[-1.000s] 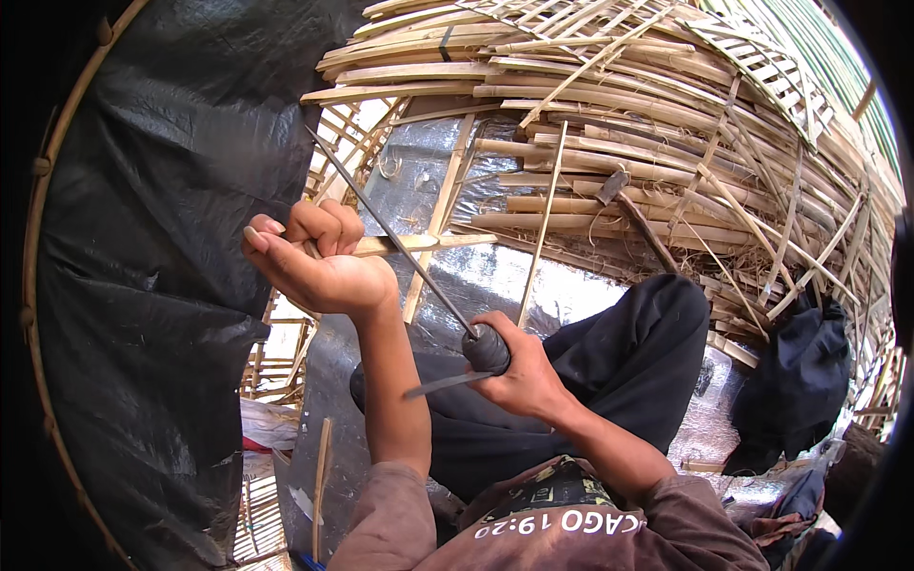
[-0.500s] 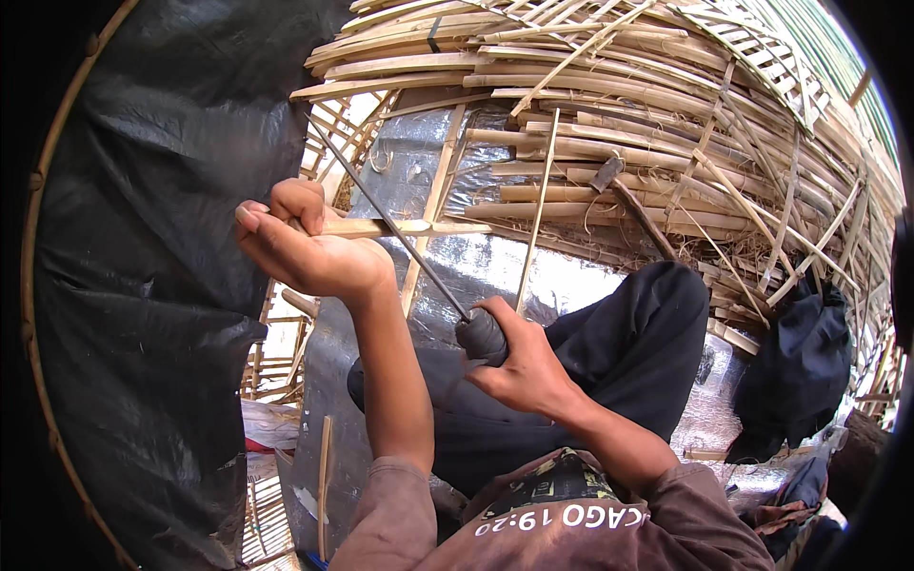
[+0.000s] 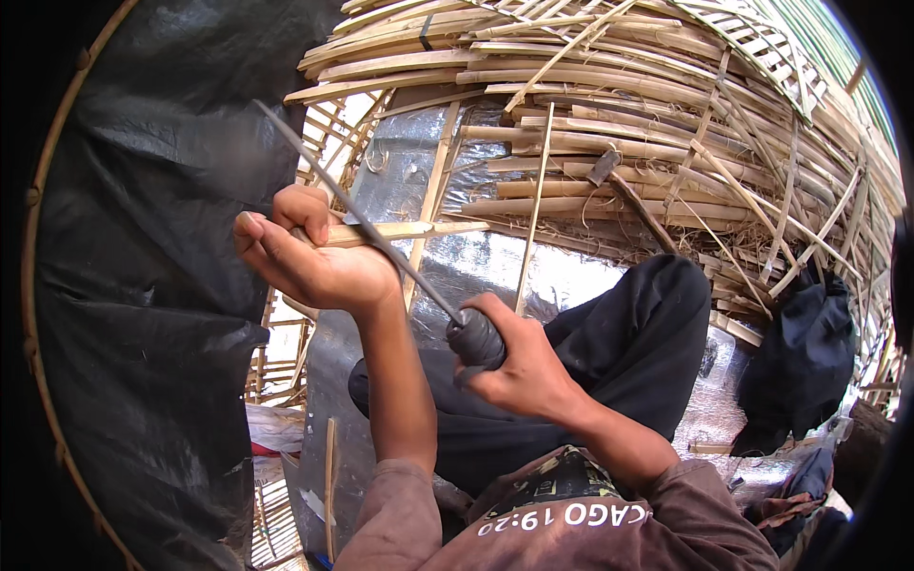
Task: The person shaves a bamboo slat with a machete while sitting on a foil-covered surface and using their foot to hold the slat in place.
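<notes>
Head view shows us a large woven basket frame of pale split bamboo strips (image 3: 666, 124) overhead, then the long thin grey metal blade with a dark rounded handle (image 3: 476, 338), then the short pale bamboo sliver (image 3: 409, 230). Our right hand (image 3: 519, 366) is wrapped around the handle; our left hand (image 3: 314, 257) pinches the sliver, which we judge light, stiff and splintery, best held near its end.

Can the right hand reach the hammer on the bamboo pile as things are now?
Probably not at once. The right hand is closed around the knife handle, so it is occupied. The hammer lies farther up on the bamboo pile, though nothing blocks the path.
</notes>
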`<state>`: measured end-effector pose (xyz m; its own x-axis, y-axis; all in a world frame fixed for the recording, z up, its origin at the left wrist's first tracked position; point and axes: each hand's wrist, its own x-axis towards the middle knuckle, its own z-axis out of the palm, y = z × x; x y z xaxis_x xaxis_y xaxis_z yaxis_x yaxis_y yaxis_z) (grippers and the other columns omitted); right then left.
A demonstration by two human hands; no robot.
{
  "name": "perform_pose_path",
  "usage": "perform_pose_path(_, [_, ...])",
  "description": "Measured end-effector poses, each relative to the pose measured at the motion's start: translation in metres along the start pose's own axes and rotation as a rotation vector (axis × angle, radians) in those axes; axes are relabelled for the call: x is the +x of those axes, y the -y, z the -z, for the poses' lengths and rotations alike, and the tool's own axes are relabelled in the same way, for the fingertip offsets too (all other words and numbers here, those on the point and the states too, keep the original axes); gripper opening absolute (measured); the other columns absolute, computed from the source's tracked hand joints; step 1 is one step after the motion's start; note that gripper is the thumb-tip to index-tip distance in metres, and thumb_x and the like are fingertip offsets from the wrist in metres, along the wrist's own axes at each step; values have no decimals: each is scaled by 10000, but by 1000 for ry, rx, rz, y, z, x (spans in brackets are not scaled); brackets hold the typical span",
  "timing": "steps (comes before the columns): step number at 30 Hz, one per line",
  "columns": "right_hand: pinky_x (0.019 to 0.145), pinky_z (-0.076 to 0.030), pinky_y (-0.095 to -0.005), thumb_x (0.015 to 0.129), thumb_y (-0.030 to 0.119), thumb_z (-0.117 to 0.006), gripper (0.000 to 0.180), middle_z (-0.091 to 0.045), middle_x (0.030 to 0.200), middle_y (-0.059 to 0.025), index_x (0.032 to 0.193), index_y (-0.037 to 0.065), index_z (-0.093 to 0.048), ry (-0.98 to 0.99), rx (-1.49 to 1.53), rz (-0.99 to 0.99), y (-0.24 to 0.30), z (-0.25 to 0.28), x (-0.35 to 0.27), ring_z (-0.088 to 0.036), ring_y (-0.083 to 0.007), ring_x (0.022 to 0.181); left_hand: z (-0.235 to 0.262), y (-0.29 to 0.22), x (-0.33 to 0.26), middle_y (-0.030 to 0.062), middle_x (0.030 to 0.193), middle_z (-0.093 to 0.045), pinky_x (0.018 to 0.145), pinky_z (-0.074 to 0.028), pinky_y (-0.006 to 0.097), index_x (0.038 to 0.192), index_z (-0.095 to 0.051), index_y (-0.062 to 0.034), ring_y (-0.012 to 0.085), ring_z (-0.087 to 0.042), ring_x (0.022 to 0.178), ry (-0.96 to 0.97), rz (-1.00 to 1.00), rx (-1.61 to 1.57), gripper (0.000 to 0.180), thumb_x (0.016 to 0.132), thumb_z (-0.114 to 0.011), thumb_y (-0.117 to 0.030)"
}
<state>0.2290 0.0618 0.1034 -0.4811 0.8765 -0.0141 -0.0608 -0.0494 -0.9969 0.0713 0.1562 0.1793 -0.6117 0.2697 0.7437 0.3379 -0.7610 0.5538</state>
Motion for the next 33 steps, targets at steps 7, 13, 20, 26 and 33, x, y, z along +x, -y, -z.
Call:
perform_pose_path(7, [746, -517, -361, 711, 92, -764, 429, -668, 859, -154, 1094, 17, -583, -84, -155, -150, -56, 1, 25, -654, -242, 750, 7, 3, 5, -5, 589, -303, 618, -288, 270, 1038, -381, -69, 93, -260, 587, -50, 62, -6, 139, 1058, -399, -205])
perform_pose_path(13, [731, -510, -348, 721, 99, -762, 417, -650, 817, -152, 1086, 10, -579, -19, -82, -5, -11, -1, 21, -637, -231, 733, 13, 12, 10, -1, 598, -320, 606, -295, 264, 1135, -381, -33, 94, -280, 580, -15, 40, -44, 155, 1018, -412, -131])
perform_pose_path(20, [694, -504, -369, 713, 96, -744, 372, -646, 778, -148, 1037, 12, -582, -56, -193, -136, -55, 11, 41, -638, -233, 711, 7, 9, 8, -9, 557, -323, 575, -256, 266, 1182, -393, -20, 87, -262, 544, 10, 28, -9, 229, 967, -438, -84])
perform_pose_path(26, [711, -520, -372, 712, 74, -720, 397, -666, 770, -172, 1079, 10, -583, -57, -71, 62, -9, -1, 19, -676, -305, 716, 5, 11, 1, -6, 565, -316, 578, -263, 266, 1159, -396, -18, 87, -272, 556, 32, 14, -60, 225, 951, -452, -79])
perform_pose_path(33, [733, -521, -378, 722, 100, -741, 379, -690, 824, -188, 1063, 19, -597, -50, -250, -76, -68, 13, 48, -688, -345, 765, 10, 16, 7, -1, 592, -339, 603, -295, 271, 1105, -403, -22, 96, -313, 595, 15, 51, 16, 194, 947, -503, -75])
